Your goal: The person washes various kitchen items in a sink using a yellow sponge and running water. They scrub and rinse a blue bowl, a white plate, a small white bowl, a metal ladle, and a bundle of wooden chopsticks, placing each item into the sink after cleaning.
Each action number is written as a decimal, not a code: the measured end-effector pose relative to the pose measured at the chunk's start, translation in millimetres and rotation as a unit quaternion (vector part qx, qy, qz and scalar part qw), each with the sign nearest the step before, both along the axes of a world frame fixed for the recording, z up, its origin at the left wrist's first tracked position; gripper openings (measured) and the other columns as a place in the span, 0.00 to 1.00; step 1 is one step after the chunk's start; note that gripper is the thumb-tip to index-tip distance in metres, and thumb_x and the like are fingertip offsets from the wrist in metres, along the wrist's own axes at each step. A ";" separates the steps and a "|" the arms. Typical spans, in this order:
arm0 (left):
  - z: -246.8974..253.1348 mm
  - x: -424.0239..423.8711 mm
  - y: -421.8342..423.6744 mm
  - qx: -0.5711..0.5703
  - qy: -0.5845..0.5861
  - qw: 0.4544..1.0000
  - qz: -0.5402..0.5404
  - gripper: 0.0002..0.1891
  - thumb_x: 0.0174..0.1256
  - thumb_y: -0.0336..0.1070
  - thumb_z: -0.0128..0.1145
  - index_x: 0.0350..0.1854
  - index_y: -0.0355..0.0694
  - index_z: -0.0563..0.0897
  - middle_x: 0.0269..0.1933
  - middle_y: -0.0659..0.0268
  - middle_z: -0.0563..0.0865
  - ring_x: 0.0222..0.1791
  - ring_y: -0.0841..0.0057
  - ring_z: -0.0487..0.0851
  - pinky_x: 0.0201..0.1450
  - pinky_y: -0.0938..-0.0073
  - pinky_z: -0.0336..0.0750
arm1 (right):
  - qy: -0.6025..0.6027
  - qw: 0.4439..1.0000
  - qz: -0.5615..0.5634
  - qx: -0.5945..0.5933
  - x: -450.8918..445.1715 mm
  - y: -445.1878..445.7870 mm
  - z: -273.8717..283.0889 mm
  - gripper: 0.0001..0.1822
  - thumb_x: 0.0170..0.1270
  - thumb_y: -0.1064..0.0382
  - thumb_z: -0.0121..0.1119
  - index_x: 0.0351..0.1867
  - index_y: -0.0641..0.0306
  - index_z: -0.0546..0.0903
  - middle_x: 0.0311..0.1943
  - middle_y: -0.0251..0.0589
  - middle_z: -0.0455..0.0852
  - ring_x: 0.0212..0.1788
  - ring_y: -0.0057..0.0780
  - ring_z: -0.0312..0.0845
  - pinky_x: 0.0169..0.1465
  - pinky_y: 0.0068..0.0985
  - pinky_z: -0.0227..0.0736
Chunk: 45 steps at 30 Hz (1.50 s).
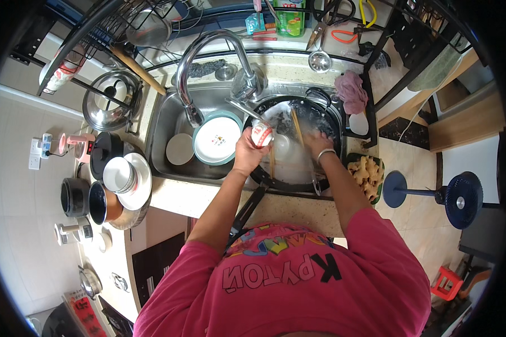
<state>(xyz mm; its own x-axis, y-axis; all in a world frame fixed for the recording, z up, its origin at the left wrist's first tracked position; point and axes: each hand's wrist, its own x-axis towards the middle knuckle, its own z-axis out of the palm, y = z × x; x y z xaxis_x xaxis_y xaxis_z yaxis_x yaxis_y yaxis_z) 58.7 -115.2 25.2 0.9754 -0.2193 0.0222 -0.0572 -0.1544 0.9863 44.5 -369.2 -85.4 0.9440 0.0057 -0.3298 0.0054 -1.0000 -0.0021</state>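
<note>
My left hand (248,152) grips a small white cup with a red pattern (261,135) and holds it above the near-left part of a black wok (259,179). The wok sits in the right sink basin, its long handle (249,210) pointing towards me. Foamy water fills it. My right hand (319,144) reaches into the right side of the wok; it is blurred and partly sunk in suds, so what it holds is unclear. Between my hands, wooden chopsticks (296,126), a whitish bowl (281,144) and a metal utensil (315,181) lie in the wok.
A chrome faucet (213,36) arches over the left basin, which holds a teal-rimmed white dish (217,141) and a smaller white dish (180,149). Stacked bowls (119,175) and pots stand left. Ginger (367,177) lies in a tray at right, below a purple cloth (351,92).
</note>
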 end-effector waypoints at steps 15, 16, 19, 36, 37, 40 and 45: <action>40.9 -21.9 -42.3 0.212 -0.175 0.961 -0.013 0.18 0.40 0.31 0.66 0.36 0.38 0.76 0.30 0.57 0.82 0.30 0.64 0.82 0.35 0.68 0.75 | 0.077 0.483 -0.320 0.811 40.2 75.1 116.1 0.19 0.64 0.54 0.56 0.55 0.55 0.76 0.49 0.42 0.79 0.48 0.28 0.75 0.50 0.29 0.72; 68.0 -32.5 -55.6 0.140 -0.156 0.978 -0.011 0.18 0.39 0.30 0.66 0.37 0.37 0.76 0.30 0.58 0.82 0.30 0.68 0.82 0.36 0.70 0.75 | 0.159 0.329 -0.270 0.891 34.6 66.8 97.3 0.18 0.64 0.51 0.55 0.51 0.57 0.77 0.46 0.43 0.81 0.46 0.31 0.77 0.48 0.30 0.74; 74.2 -28.7 -73.5 -0.024 -0.186 0.982 -0.005 0.23 0.40 0.25 0.63 0.44 0.33 0.74 0.37 0.64 0.81 0.38 0.78 0.79 0.42 0.77 0.74 | 0.121 0.108 -0.145 0.976 10.1 95.2 110.0 0.23 0.65 0.44 0.47 0.49 0.59 0.76 0.44 0.43 0.82 0.46 0.33 0.79 0.49 0.34 0.76; 72.7 6.7 -39.0 -0.267 0.429 0.846 -0.171 0.31 0.58 0.58 0.59 0.53 0.35 0.73 0.48 0.59 0.82 0.44 0.69 0.83 0.48 0.66 0.79 | 0.115 0.620 -0.013 0.776 23.4 47.3 182.3 0.25 0.64 0.54 0.57 0.60 0.62 0.71 0.51 0.38 0.77 0.52 0.23 0.72 0.56 0.23 0.68; 69.0 10.6 -37.3 -0.269 0.429 0.842 -0.189 0.31 0.60 0.58 0.56 0.55 0.34 0.72 0.50 0.57 0.80 0.46 0.68 0.82 0.49 0.63 0.78 | 0.118 0.625 -0.039 0.770 27.7 53.9 183.5 0.24 0.65 0.54 0.56 0.59 0.62 0.72 0.50 0.36 0.77 0.51 0.21 0.72 0.54 0.21 0.68; 58.0 17.2 -40.2 -0.361 0.434 0.814 -0.141 0.29 0.64 0.55 0.53 0.55 0.34 0.71 0.53 0.56 0.79 0.47 0.66 0.82 0.50 0.62 0.78 | 0.013 0.622 -0.091 0.778 33.6 64.2 174.2 0.26 0.69 0.45 0.47 0.60 0.60 0.71 0.54 0.37 0.74 0.55 0.22 0.68 0.59 0.22 0.62; 55.8 13.1 -51.9 -0.548 0.426 0.716 0.081 0.29 0.70 0.59 0.34 0.53 0.36 0.73 0.51 0.54 0.81 0.52 0.61 0.79 0.59 0.58 0.70 | -0.324 0.703 -0.104 0.625 -4.1 102.7 152.9 0.26 0.71 0.52 0.37 0.65 0.64 0.64 0.63 0.57 0.63 0.66 0.46 0.56 0.67 0.32 0.50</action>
